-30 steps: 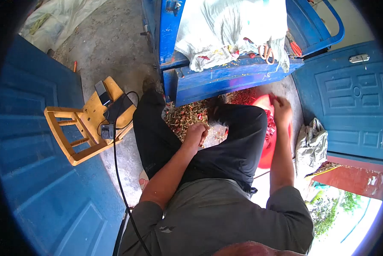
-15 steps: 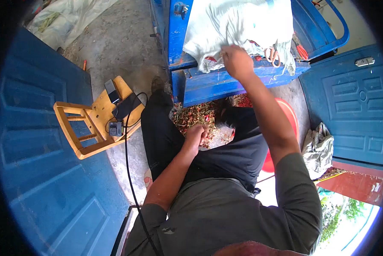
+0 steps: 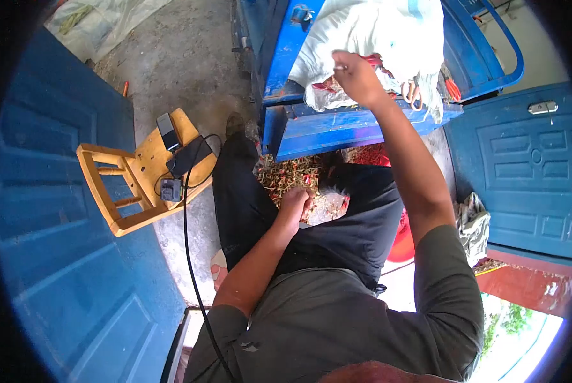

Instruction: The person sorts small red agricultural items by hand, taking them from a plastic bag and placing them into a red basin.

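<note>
My right hand (image 3: pixel 357 80) is at the near edge of a white cloth sack (image 3: pixel 407 32) on the blue cart bed. Its fingers are pinched together on the fabric. Beneath the lifted edge, dark red pods (image 3: pixel 327 84) that look like chili peppers show. Low between my knees, my left hand (image 3: pixel 295 207) is closed, and what it may hold is hidden. Under it lies a heap of stems and red bits (image 3: pixel 289 179). A pair of scissors (image 3: pixel 412 94) with pale handles rests on the cart edge, right of my right hand.
A blue cart (image 3: pixel 337 131) stands in front of my knees. On the left a wooden chair (image 3: pixel 147 159) carries small devices and a black cable. Red-handled pliers (image 3: pixel 452 89) lie on the cart. A red basin (image 3: pixel 401 242) sits by my right leg.
My right hand has moved up and slightly away from me, and the sack's edge has drawn back, exposing more red pods. My left hand has hardly moved.
</note>
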Available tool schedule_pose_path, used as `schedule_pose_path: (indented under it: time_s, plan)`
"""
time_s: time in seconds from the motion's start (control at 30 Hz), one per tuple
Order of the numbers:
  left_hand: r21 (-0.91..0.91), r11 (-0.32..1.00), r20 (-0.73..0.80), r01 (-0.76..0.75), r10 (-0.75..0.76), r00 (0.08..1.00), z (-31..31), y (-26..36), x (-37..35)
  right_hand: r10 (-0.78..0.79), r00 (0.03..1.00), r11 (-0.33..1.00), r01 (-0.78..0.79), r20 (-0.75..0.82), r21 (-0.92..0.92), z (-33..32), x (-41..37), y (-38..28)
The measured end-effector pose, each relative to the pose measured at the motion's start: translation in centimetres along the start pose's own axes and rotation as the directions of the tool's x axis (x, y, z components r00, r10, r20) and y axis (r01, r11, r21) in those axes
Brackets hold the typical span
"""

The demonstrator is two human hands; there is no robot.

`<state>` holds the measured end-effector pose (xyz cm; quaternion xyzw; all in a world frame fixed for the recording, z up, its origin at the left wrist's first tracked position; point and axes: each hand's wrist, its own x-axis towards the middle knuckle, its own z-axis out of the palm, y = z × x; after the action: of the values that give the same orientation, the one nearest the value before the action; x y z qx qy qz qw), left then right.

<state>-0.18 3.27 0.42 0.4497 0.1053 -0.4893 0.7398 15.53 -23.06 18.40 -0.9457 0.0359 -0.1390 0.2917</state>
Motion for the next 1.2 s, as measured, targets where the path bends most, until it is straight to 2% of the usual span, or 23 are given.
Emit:
schedule_pose_path:
  time_s: [0.03,0.1,0.2,0.23,0.37,0.47,0.53,0.57,0.63,0.67,0.73,0.77,0.83,0.87,0.93,1.07,1.13,1.2]
  plan:
    - [0.014,1.000,-0.012,-0.003,0.004,1.000,-0.1,-0.2,-0.1,0.000,1.000,1.000,0.000,0.004,0.001,0.1,-0.8,0.9]
    - [0.009,1.000,0.016,-0.002,0.002,1.000,0.0,-0.4,0.1,-0.217,0.968,0.929,0.244,0.123,-0.279,0.1,-2.2,2.2]
    - [0.019,1.000,0.062,0.018,-0.019,0.998,0.2,-0.7,0.2,-0.262,0.958,0.925,0.283,0.116,-0.252,0.9,-3.1,2.2]
    - [0.028,0.999,0.074,0.033,-0.035,0.997,0.2,-0.7,0.2,-0.185,0.977,0.923,0.211,0.111,-0.321,0.5,-3.4,1.2]
    - [0.071,0.998,0.009,0.000,-0.001,1.000,-0.1,-0.9,0.3,-0.209,0.978,0.916,0.203,0.020,-0.345,0.6,-3.6,1.5]
    - [0.045,0.999,0.010,-0.010,0.010,1.000,-0.3,-0.8,0.5,-0.186,0.981,0.952,0.168,-0.048,-0.254,0.6,-4.3,1.8]
    - [0.028,1.000,0.017,0.004,-0.004,1.000,-0.2,-0.9,0.5,0.003,0.998,0.989,0.005,-0.058,0.148,0.7,-5.2,1.8]
    - [0.037,0.999,0.022,0.011,-0.012,1.000,0.0,-1.0,0.4,0.014,0.998,0.989,-0.004,-0.065,0.147,0.8,-5.5,2.2]
    - [0.042,0.999,0.011,-0.001,0.001,1.000,0.7,-0.7,0.2,0.071,0.993,0.949,-0.036,-0.099,0.314,1.2,-6.0,3.6]
    - [0.049,0.999,0.013,0.001,-0.002,1.000,0.8,-0.7,0.3,0.075,0.992,0.948,-0.039,-0.105,0.315,1.5,-6.2,4.3]
    - [0.068,0.998,0.031,-0.018,0.016,0.999,0.5,-1.1,0.6,0.193,0.939,0.934,-0.086,-0.286,0.348,1.9,-6.3,4.3]
    - [0.070,0.997,0.028,-0.017,0.015,0.999,0.3,-1.2,0.6,0.195,0.938,0.932,-0.087,-0.286,0.351,1.6,-6.4,4.5]
    - [0.066,0.997,0.027,0.025,-0.027,0.999,-0.1,-1.3,0.8,0.447,0.892,0.686,-0.297,-0.063,0.664,0.0,-6.6,2.7]
    - [0.068,0.997,0.026,0.025,-0.027,0.999,-0.1,-1.4,0.9,0.448,0.892,0.685,-0.296,-0.063,0.666,-0.2,-7.0,2.7]
    - [0.078,0.996,0.012,0.040,-0.041,0.999,-0.2,-1.3,1.1,0.494,0.870,0.575,-0.324,-0.003,0.752,-0.7,-7.7,2.7]
    - [0.069,0.995,0.014,0.070,-0.071,0.997,0.2,-1.0,0.8,0.551,0.834,0.514,-0.366,0.028,0.776,-1.6,-11.1,1.9]
    - [0.057,0.998,0.002,0.040,-0.040,0.999,0.5,-1.1,1.0,0.501,0.864,0.473,-0.322,0.050,0.820,-1.8,-13.2,1.7]
    - [0.065,0.997,0.007,0.036,-0.037,0.999,0.4,-1.4,1.3,0.526,0.849,0.471,-0.350,0.061,0.810,-2.1,-15.8,1.0]
